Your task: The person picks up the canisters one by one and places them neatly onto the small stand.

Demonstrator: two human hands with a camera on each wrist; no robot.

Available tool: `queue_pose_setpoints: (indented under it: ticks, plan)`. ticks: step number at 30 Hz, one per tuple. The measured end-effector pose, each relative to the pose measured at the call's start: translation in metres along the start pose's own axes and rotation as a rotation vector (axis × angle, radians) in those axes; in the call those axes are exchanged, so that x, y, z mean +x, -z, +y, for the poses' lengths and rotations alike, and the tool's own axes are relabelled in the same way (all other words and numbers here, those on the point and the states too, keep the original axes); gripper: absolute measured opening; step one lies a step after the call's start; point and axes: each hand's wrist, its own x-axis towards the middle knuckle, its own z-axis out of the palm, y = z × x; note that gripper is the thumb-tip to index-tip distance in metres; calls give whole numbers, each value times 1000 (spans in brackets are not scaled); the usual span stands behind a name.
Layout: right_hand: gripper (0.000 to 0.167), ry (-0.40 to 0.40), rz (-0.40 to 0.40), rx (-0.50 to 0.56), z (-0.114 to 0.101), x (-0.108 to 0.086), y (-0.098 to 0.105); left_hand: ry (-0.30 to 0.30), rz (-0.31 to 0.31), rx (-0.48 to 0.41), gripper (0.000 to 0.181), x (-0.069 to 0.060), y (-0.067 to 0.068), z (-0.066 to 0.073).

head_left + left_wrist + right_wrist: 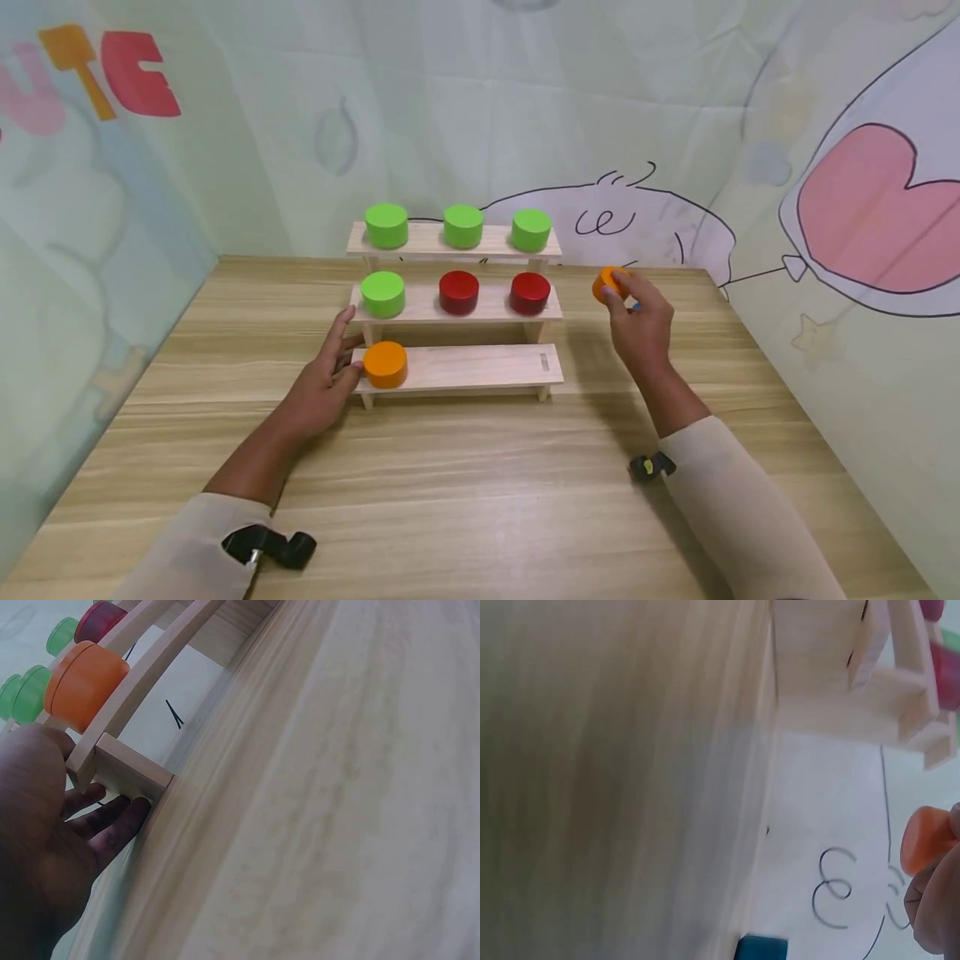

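A three-tier wooden rack (480, 368) stands on the table. My left hand (324, 390) holds its left end, thumb at the bottom shelf and fingers bent against the side support (135, 766). On the bottom shelf's left end sits an orange round box (386, 365). To the right of the rack, my right hand (641, 325) pinches another orange round box (606, 285) above the table. The middle shelf carries a green round box (383, 294) and two red ones, a middle one (458, 292) and a right one (529, 293). Three green boxes (462, 227) line the top shelf.
A small blue thing (636, 307), mostly hidden by my right hand in the head view, appears as a dark teal block (761, 949) in the right wrist view. A printed cloth backdrop (480, 108) rises behind the wood-grain table (480, 500) and along its sides.
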Motion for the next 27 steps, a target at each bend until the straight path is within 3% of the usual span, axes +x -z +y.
queue_pose_setpoints:
  ticks: [8,14,18,22,27]
  plan:
    - [35,-82,35,243,-29,-7,-3,-11,6,19,83,1,0,0]
    - [36,-174,16,407,-56,-18,-8,-4,1,10,84,0,-1,1]
    - [38,-208,13,456,-73,-26,-12,-6,4,5,84,0,-1,1]
    - [41,-268,-47,455,-90,-34,-12,-11,5,6,84,-1,-1,1]
    - [41,-439,-191,536,-108,-41,-12,-10,5,14,84,-1,-1,2]
